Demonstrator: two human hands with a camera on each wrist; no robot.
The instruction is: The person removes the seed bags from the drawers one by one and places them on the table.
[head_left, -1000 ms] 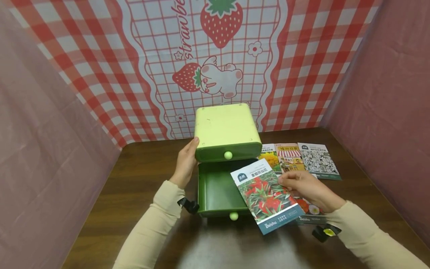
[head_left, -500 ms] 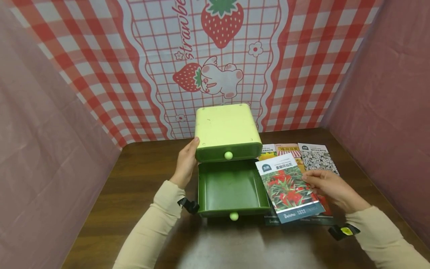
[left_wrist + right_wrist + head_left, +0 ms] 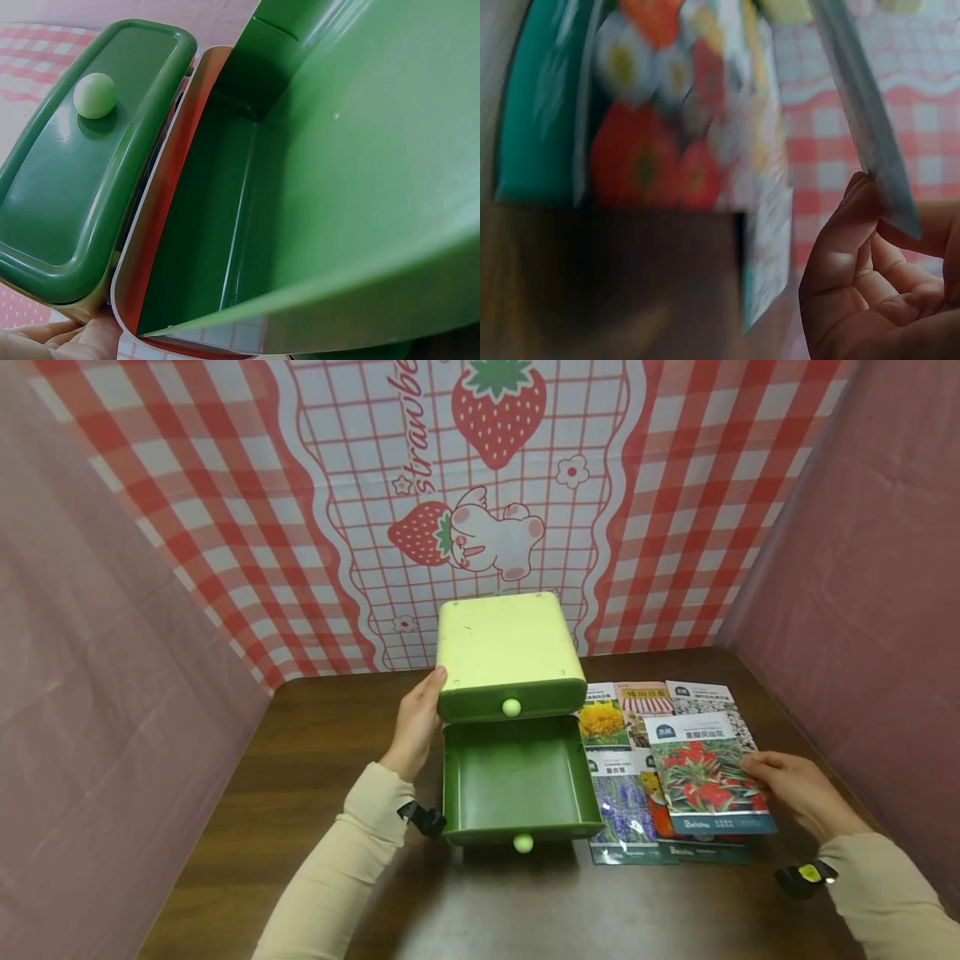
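A small two-tier drawer cabinet has a pale yellow shell and green drawers. Its lower green drawer is pulled out and holds nothing. My left hand rests against the cabinet's left side, near the upper drawer; some fingers are hidden in the head view. In the left wrist view, that hand touches the side by the upper drawer front. My right hand pinches the right edge of a seed packet with red flowers, above other packets. The right wrist view shows this packet edge-on between thumb and fingers.
Several seed packets lie right of the cabinet: yellow flowers, a striped awning, white blossoms, purple lavender. A red-flowered packet is partly covered. Red checked cloth hangs behind the wooden table.
My right hand has carried the red-flowered seed packet rightward, from over the open drawer to above the other packets. The left hand and the cabinet have stayed in place.
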